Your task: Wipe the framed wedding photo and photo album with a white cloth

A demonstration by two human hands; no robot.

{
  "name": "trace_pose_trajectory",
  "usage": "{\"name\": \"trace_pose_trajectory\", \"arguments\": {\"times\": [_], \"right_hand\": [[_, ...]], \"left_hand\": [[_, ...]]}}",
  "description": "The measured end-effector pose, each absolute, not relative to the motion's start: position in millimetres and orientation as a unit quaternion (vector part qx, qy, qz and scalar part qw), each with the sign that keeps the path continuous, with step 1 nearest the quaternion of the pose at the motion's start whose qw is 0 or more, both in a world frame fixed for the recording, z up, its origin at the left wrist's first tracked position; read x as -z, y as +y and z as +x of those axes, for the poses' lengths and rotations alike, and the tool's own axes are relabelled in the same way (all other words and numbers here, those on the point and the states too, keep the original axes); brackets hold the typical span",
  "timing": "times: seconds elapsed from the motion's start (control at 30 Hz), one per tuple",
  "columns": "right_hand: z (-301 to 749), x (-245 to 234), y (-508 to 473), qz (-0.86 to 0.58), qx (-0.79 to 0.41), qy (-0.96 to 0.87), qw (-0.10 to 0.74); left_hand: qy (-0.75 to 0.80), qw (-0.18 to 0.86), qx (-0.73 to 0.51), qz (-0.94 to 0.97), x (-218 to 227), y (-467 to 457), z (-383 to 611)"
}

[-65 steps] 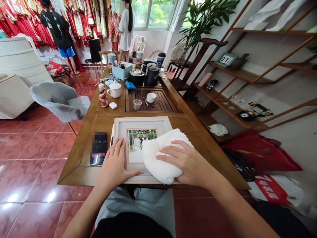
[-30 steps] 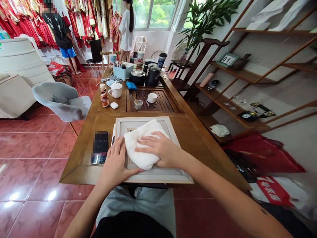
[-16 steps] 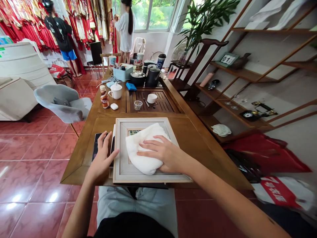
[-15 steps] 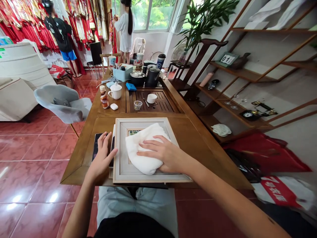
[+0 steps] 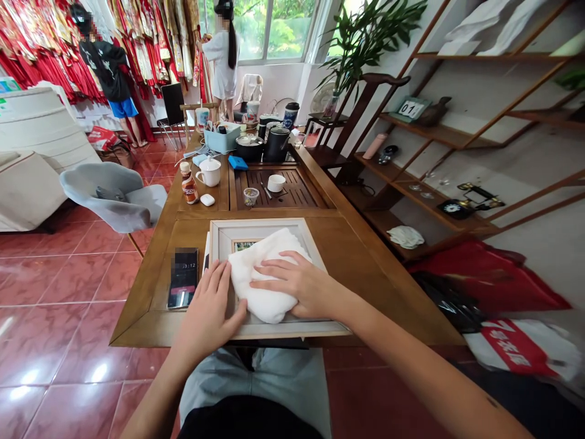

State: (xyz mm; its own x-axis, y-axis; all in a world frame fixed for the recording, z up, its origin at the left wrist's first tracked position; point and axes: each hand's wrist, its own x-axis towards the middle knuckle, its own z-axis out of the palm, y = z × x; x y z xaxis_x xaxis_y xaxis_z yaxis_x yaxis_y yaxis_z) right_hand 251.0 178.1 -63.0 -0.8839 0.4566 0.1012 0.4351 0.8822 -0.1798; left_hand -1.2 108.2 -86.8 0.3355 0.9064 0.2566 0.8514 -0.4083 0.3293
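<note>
A pale picture frame [image 5: 265, 229] lies flat at the near edge of the wooden table, its picture mostly covered. On it is a folded white cloth [image 5: 269, 308]. My right hand [image 5: 304, 286] presses on the cloth from above, fingers stretched and spread; its thumb side is partly hidden. My left hand [image 5: 208, 311] rests open over the frame's left side, the fingertips close to the cloth's left edge. Just left of that hand, a dark phone [image 5: 183, 283] with a lit screen lies on the table. Part of another flat item shows under the frame's left edge.
Beyond the frame are a tea tray [image 5: 301, 189] with a white bowl [image 5: 276, 183], a lidded white cup [image 5: 209, 172], a bottle [image 5: 188, 184] and a black kettle [image 5: 276, 144]. Shelves [image 5: 461, 140] stand right. Two people are near hanging garments at the back.
My left hand has moved right, from beside the frame onto its left side, uncovering the phone. My right hand stays on the cloth. The view has shifted slightly.
</note>
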Motion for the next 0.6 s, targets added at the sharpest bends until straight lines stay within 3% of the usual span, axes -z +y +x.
{"name": "trace_pose_trajectory", "arguments": {"times": [0.37, 0.6], "right_hand": [[256, 58, 208, -0.323, 0.007, -0.943, 0.074], [255, 59, 185, -0.278, -0.04, -0.957, 0.077]], "left_hand": [[0.557, 0.006, -0.154, 0.816, 103, 107, 1], [0.566, -0.006, -0.156, 0.81, 107, 107, 3]]}}
